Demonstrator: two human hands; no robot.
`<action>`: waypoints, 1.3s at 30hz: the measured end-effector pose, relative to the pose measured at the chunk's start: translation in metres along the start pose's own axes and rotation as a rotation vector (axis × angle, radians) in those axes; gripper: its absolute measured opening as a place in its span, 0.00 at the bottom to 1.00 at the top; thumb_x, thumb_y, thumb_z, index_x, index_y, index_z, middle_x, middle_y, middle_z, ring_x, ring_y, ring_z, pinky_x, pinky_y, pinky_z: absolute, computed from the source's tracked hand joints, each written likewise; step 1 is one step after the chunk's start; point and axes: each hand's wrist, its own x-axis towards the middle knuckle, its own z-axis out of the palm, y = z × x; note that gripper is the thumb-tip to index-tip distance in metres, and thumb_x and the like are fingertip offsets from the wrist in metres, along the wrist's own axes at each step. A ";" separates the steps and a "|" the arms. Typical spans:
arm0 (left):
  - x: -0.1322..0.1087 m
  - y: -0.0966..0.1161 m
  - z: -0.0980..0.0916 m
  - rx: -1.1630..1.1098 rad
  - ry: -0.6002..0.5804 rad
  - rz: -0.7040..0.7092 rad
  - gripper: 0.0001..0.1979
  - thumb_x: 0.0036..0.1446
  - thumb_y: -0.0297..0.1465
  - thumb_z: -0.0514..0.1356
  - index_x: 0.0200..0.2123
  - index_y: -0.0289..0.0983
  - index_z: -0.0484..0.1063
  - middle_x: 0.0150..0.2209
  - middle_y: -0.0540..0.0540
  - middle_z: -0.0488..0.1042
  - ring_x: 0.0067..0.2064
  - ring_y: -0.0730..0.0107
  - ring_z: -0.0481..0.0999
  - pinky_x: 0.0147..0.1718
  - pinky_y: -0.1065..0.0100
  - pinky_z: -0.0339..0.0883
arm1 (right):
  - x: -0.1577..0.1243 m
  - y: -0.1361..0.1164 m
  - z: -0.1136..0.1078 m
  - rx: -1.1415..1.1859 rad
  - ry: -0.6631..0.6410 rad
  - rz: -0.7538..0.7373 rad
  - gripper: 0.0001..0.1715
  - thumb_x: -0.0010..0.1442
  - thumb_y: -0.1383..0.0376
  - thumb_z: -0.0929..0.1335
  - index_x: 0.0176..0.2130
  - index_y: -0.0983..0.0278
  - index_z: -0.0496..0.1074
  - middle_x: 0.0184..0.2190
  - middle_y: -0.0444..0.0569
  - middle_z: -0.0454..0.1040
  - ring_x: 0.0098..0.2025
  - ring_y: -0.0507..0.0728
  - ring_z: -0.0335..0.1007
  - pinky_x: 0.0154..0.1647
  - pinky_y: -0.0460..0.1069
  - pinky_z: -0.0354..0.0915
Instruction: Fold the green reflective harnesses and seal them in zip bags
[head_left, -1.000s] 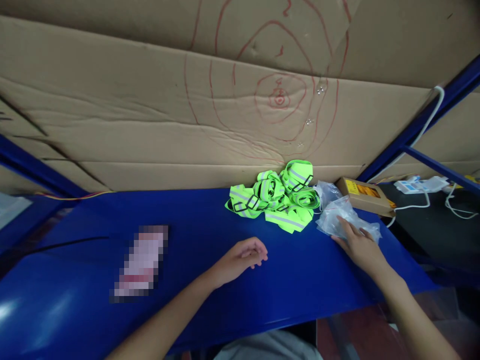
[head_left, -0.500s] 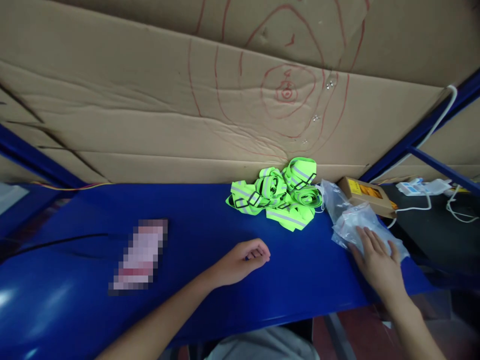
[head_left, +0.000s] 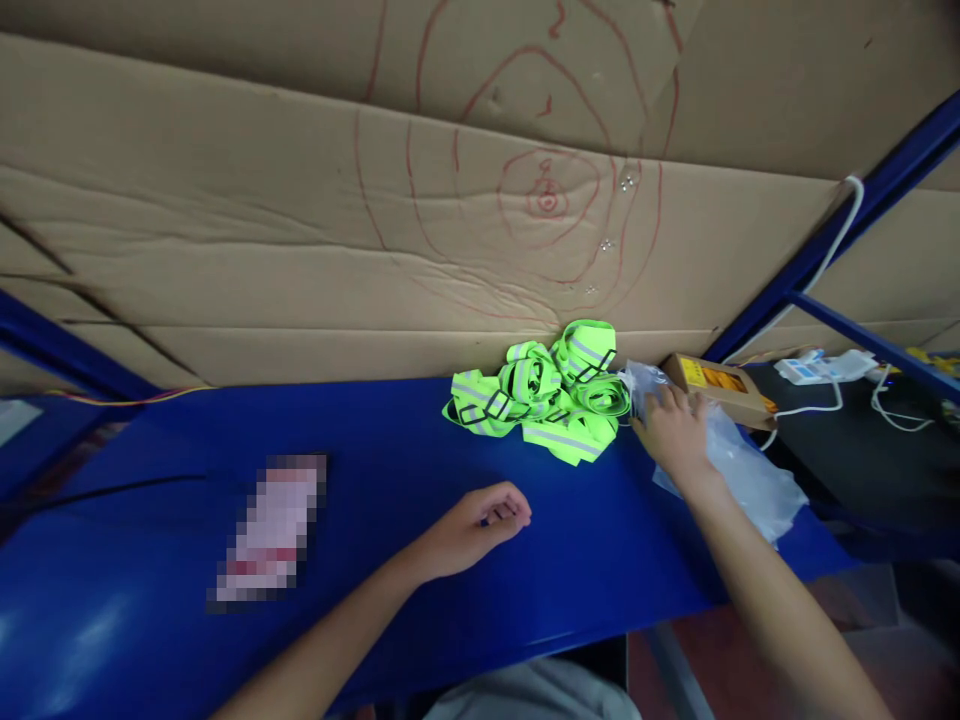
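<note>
A heap of neon green reflective straps [head_left: 544, 395] lies at the back of the blue table [head_left: 375, 450], against the cardboard. My right hand [head_left: 673, 432] reaches over clear plastic bags [head_left: 742, 475] at the table's right end, its fingers spread and touching the farthest bag beside the straps. My left hand [head_left: 480, 520] rests on the table in the middle, fingers loosely curled, nothing in it.
A cardboard sheet [head_left: 300, 230] with red scribbled rings stands behind the table. A small brown and yellow box [head_left: 720, 388] lies at the back right. A pixelated flat object [head_left: 270, 525] lies at the left. White cables and a power strip [head_left: 825, 370] sit on a dark surface beyond the right edge.
My right hand has moved from the near plastic bags forward and left, to the bag beside the green straps. My left hand has stayed put.
</note>
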 end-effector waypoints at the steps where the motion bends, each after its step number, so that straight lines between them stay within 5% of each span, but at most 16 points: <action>1: 0.000 0.001 0.000 0.003 0.000 -0.002 0.12 0.63 0.39 0.60 0.41 0.36 0.75 0.41 0.44 0.78 0.41 0.66 0.75 0.41 0.66 0.65 | 0.012 -0.001 0.001 0.004 -0.044 0.005 0.18 0.68 0.61 0.65 0.48 0.71 0.76 0.54 0.69 0.75 0.60 0.73 0.66 0.63 0.68 0.51; 5: -0.001 0.005 0.002 0.040 -0.002 -0.017 0.13 0.64 0.39 0.59 0.42 0.36 0.75 0.41 0.43 0.78 0.41 0.66 0.74 0.41 0.67 0.65 | 0.036 0.003 0.004 0.038 -0.116 0.011 0.16 0.66 0.63 0.65 0.49 0.68 0.75 0.48 0.65 0.79 0.54 0.70 0.73 0.56 0.63 0.59; 9: -0.003 0.009 0.004 0.083 -0.008 -0.025 0.12 0.64 0.38 0.58 0.42 0.37 0.76 0.41 0.45 0.78 0.41 0.66 0.74 0.41 0.67 0.65 | 0.030 0.005 0.011 0.063 -0.176 0.047 0.27 0.61 0.60 0.70 0.57 0.69 0.70 0.51 0.68 0.77 0.57 0.75 0.71 0.56 0.67 0.59; 15: -0.004 0.010 0.004 0.097 -0.004 -0.028 0.11 0.64 0.37 0.59 0.41 0.37 0.76 0.40 0.45 0.78 0.40 0.67 0.74 0.40 0.68 0.64 | 0.028 0.014 0.018 0.231 -0.110 0.105 0.23 0.61 0.70 0.65 0.55 0.69 0.73 0.40 0.64 0.82 0.41 0.66 0.81 0.44 0.57 0.68; 18: -0.003 0.008 0.004 0.092 0.002 -0.034 0.11 0.64 0.37 0.59 0.41 0.37 0.76 0.40 0.45 0.78 0.40 0.68 0.74 0.40 0.69 0.64 | 0.038 0.029 0.006 0.356 0.032 0.148 0.22 0.62 0.68 0.64 0.54 0.67 0.74 0.39 0.58 0.83 0.38 0.62 0.81 0.40 0.51 0.69; 22: -0.003 0.008 0.003 0.095 0.003 -0.028 0.11 0.64 0.38 0.59 0.41 0.37 0.76 0.40 0.45 0.78 0.40 0.67 0.74 0.41 0.69 0.65 | 0.040 0.054 -0.036 0.442 0.309 0.258 0.25 0.69 0.64 0.60 0.61 0.72 0.67 0.47 0.63 0.80 0.44 0.60 0.79 0.43 0.50 0.70; 26: -0.004 0.009 0.002 0.114 -0.004 -0.030 0.12 0.64 0.39 0.58 0.42 0.38 0.76 0.41 0.46 0.79 0.41 0.67 0.74 0.41 0.69 0.65 | 0.009 0.077 -0.071 0.319 0.766 0.255 0.21 0.67 0.63 0.64 0.55 0.68 0.75 0.46 0.60 0.80 0.46 0.63 0.78 0.49 0.54 0.69; 28: -0.004 0.009 0.003 0.130 -0.004 -0.027 0.11 0.65 0.38 0.58 0.42 0.38 0.76 0.41 0.46 0.79 0.41 0.67 0.74 0.40 0.69 0.65 | -0.018 0.086 -0.070 0.240 0.862 0.224 0.17 0.67 0.64 0.65 0.50 0.66 0.78 0.46 0.59 0.81 0.52 0.65 0.76 0.56 0.57 0.66; 30: -0.002 0.008 0.004 0.136 -0.004 -0.017 0.11 0.64 0.38 0.58 0.42 0.38 0.76 0.41 0.46 0.79 0.41 0.67 0.74 0.41 0.68 0.65 | -0.049 0.093 -0.058 0.226 0.782 0.189 0.15 0.66 0.64 0.65 0.46 0.63 0.79 0.47 0.57 0.81 0.54 0.66 0.76 0.58 0.60 0.65; 35: 0.002 0.004 0.008 0.137 0.000 -0.016 0.11 0.64 0.38 0.58 0.42 0.38 0.76 0.41 0.45 0.79 0.41 0.67 0.74 0.40 0.68 0.65 | -0.111 0.111 -0.027 0.415 0.255 0.002 0.14 0.63 0.50 0.67 0.41 0.51 0.79 0.49 0.52 0.81 0.51 0.69 0.78 0.53 0.63 0.69; 39: 0.002 0.004 0.007 0.132 0.005 -0.007 0.12 0.64 0.39 0.59 0.42 0.38 0.76 0.42 0.45 0.79 0.42 0.66 0.75 0.40 0.68 0.65 | -0.114 0.111 -0.040 0.459 0.372 0.176 0.18 0.66 0.49 0.64 0.49 0.49 0.76 0.53 0.52 0.78 0.58 0.68 0.74 0.61 0.61 0.66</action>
